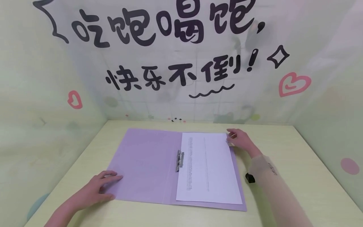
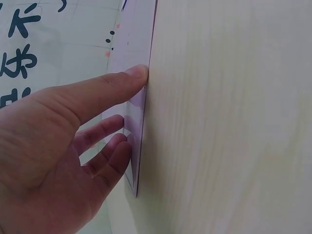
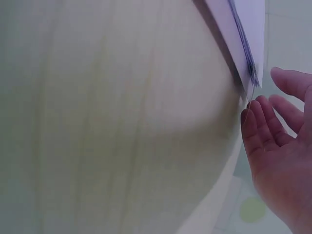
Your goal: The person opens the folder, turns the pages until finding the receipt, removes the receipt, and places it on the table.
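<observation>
"Where is the folder (image 1: 144, 164)?"

"It lies spread out on the table (image 1: 306, 164) — purple cover to the left, white papers (image 1: 221, 167) on the right half, a metal clip (image 1: 178, 161) at the papers' left edge."

"And the left hand (image 1: 92, 190)?"

"It is at the folder's near left corner, thumb touching the edge, fingers relaxed — the grip is released."

"The right hand (image 1: 241, 139)?"

"It touches the far right corner with bent fingertips; its thumb stands apart, so that grip is loose too."

"What lies nearer?"

"A small black object (image 1: 250, 178), right of the folder, beside the sleeve (image 1: 279, 189)."
</observation>
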Tool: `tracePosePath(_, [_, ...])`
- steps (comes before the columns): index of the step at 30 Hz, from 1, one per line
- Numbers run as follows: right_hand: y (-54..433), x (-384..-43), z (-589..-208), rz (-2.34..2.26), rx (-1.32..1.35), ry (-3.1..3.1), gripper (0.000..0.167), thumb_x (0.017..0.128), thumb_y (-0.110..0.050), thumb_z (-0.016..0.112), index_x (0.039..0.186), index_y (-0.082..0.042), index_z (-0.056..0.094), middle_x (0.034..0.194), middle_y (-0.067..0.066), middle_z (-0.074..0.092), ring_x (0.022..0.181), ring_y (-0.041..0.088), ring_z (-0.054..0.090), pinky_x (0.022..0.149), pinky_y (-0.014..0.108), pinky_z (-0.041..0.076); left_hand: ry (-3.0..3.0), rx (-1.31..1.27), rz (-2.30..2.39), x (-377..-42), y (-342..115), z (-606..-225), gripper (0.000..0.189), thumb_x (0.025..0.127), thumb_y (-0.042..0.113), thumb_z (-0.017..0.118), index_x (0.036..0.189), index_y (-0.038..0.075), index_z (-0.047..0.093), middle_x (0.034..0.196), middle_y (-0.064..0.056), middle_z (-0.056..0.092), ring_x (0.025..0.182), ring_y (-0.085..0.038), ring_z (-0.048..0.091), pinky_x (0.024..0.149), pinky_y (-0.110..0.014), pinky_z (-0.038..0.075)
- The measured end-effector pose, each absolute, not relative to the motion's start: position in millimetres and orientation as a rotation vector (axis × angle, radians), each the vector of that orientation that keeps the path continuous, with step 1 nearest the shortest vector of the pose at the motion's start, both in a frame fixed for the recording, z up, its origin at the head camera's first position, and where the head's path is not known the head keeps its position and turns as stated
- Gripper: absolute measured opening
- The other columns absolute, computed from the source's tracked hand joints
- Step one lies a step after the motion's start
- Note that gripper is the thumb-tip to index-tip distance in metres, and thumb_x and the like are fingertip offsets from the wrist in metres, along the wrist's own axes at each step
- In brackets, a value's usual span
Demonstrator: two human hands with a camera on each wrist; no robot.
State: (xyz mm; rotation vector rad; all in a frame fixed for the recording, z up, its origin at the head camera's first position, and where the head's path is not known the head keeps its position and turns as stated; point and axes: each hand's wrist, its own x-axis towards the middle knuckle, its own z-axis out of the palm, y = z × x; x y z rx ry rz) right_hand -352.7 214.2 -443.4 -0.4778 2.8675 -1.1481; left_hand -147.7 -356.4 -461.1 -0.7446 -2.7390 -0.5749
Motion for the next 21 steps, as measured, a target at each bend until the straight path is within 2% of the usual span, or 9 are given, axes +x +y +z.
tracePosePath(9, [214.0,-355.2,-449.9,-1.074,-0.511,2.851,0.056,0.09,-0.014,0.066,0.138,0.009,0.049,0.118,0.027,0.059,0.111,0.039,0.056,0.103,0.054,0.045,-2.749,-0.722,-0.568,-146.0,-356.1,-460.3,0.061,0.069,0.027,0.087,0.126,0.021,0.067,0.123,-0.004,0.054,0.107,0.007,0.033,0.075,-0.021,0.039])
tracePosePath(21, [214.3,-350.5,-450.4,-0.999,-0.509,2.884,0.053,0.091,-0.018,0.068,0.136,0.006,0.053,0.123,0.029,0.054,0.115,0.041,0.052,0.106,0.057,0.04,-2.741,-0.742,-0.562,-147.1,-356.0,-462.3,0.062,0.068,0.026,0.087,0.127,0.022,0.066,0.122,-0.003,0.054,0.108,0.006,0.035,0.075,-0.021,0.037])
